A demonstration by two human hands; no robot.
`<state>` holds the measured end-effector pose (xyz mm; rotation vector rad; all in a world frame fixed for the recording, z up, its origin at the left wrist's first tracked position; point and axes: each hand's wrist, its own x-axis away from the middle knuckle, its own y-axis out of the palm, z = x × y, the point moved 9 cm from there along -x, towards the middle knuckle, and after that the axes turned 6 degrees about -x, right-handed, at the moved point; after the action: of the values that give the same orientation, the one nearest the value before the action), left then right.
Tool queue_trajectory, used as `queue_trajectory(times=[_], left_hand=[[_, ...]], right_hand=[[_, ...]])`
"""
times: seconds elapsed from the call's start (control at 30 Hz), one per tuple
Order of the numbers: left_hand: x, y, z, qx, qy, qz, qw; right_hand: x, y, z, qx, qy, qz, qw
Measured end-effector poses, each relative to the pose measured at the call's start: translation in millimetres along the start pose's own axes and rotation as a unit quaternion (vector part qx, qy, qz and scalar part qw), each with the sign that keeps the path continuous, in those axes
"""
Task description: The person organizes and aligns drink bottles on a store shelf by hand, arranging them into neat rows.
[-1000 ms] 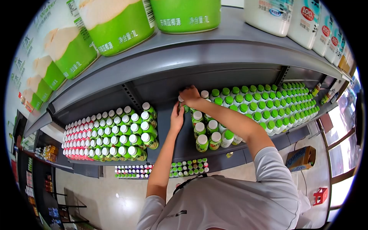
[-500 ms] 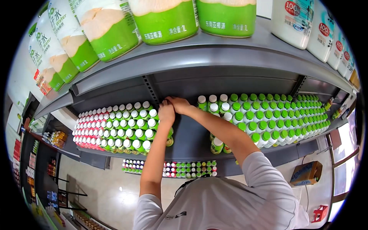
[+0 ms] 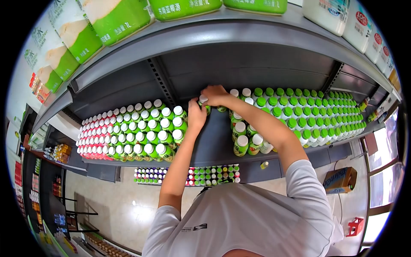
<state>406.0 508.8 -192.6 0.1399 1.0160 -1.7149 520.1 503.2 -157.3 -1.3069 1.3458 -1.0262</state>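
At the back of the grey shelf [image 3: 206, 145], a green bottle with a white cap [image 3: 203, 99] stands between my hands. My left hand [image 3: 197, 115] is closed against its left side. My right hand [image 3: 215, 95] reaches over from the right, its curled fingers at the bottle's cap and back. Another green bottle [image 3: 221, 109] shows just under my right wrist, its cap hidden. Rows of white-capped green bottles [image 3: 152, 137] stand left of my left forearm. To the right, more white-capped bottles [image 3: 241, 143] stand beside rows of green-capped bottles [image 3: 295, 112], partly behind my right forearm.
An upper shelf edge [image 3: 205, 34] runs overhead, carrying large green-and-white bottles [image 3: 115, 21] and white jugs [image 3: 325, 15]. Pink bottles [image 3: 92, 137] fill the far left. Lower down are more small bottles [image 3: 209, 173], a cardboard box [image 3: 340, 180] and a red stool [image 3: 355, 226].
Both hands have moved right along the back of the shelf, away from the left rows. A white-capped bottle now shows between them. The view has tilted down slightly.
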Motion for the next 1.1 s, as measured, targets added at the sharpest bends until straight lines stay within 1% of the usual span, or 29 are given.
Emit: queue_trajectory(times=[0.07,0.13,0.23,0.27,0.3,0.37,0.47,0.57,0.6,0.7,0.73,0.77,0.83,0.87,0.9,0.93,0.97,1.0,1.03,1.07,1.1], left_hand=[[5.5,17.1,-6.6,0.002,-0.019,-0.027,0.999],[9.7,35.5,-8.2,0.02,-0.037,-0.059,0.997],[14.0,38.8,4.5,0.019,-0.015,-0.005,1.0],[12.3,39.2,4.8,0.001,-0.012,-0.003,1.0],[13.6,42.8,2.4,0.012,-0.023,-0.025,0.999],[15.9,42.0,0.1,0.032,-0.007,-0.035,0.999],[14.9,44.4,-13.3,0.096,-0.035,-0.082,0.991],[21.0,37.4,-12.3,0.142,-0.027,-0.168,0.975],[24.9,30.8,-17.3,0.121,-0.036,-0.148,0.981],[35.2,-25.1,18.5,0.026,0.039,-0.123,0.991],[36.1,-43.7,28.3,-0.008,0.064,-0.087,0.994],[36.9,-59.6,32.4,-0.045,0.065,-0.057,0.995],[33.6,-91.7,35.5,-0.153,0.005,-0.035,0.988],[29.4,-101.8,31.1,-0.191,-0.001,-0.021,0.981],[24.9,-111.5,23.9,-0.23,-0.008,-0.007,0.973],[20.6,-112.7,14.1,-0.27,0.024,0.019,0.962],[17.5,-108.7,6.8,-0.316,0.045,0.008,0.948],[14.8,-100.6,-3.3,-0.319,0.047,-0.026,0.946],[11.6,-91.8,-9.9,-0.322,0.051,-0.06,0.943],[9.4,-85.0,-12.7,-0.326,0.065,-0.069,0.941],[7.3,-81.7,-16.5,-0.328,0.05,-0.071,0.941]], right_hand=[[9.0,-1.8,7.7,0.033,0.013,-0.018,0.999],[16.4,-1.2,13.5,0.058,-0.001,0.0,0.998],[20.1,10.2,17.8,0.119,-0.026,0.045,0.992],[19.2,9.1,13.1,0.137,-0.04,0.067,0.988],[15.9,9.9,12.4,0.139,-0.031,0.068,0.987],[15.4,9.8,9.7,0.144,-0.016,0.068,0.987],[8.0,7.1,18.0,0.123,0.006,0.079,0.989],[1.5,13.8,18.4,0.178,-0.012,0.082,0.981],[-1.3,15.7,21.5,0.174,-0.003,0.081,0.981],[-1.3,8.8,11.0,0.156,0.022,0.063,0.985],[-5.9,9.2,11.0,0.15,0.035,0.051,0.987],[-7.4,9.6,13.5,0.145,0.053,0.039,0.987],[-14.5,9.6,8.9,0.162,0.065,0.016,0.985],[-20.0,9.4,1.8,0.17,0.069,0.004,0.983],[-21.7,1.4,-17.4,0.179,0.043,0.018,0.983],[-20.6,-3.9,-38.2,0.187,0.016,0.031,0.982],[-17.6,-3.3,-62.4,0.134,-0.056,0.071,0.987],[-13.3,-6.1,-85.3,0.08,-0.126,0.112,0.982],[-22.2,10.5,-92.4,-0.049,-0.15,0.109,0.981],[-27.1,25.7,-100.3,-0.114,-0.153,0.079,0.978],[-33.6,39.0,-104.0,-0.134,-0.147,0.072,0.977]])
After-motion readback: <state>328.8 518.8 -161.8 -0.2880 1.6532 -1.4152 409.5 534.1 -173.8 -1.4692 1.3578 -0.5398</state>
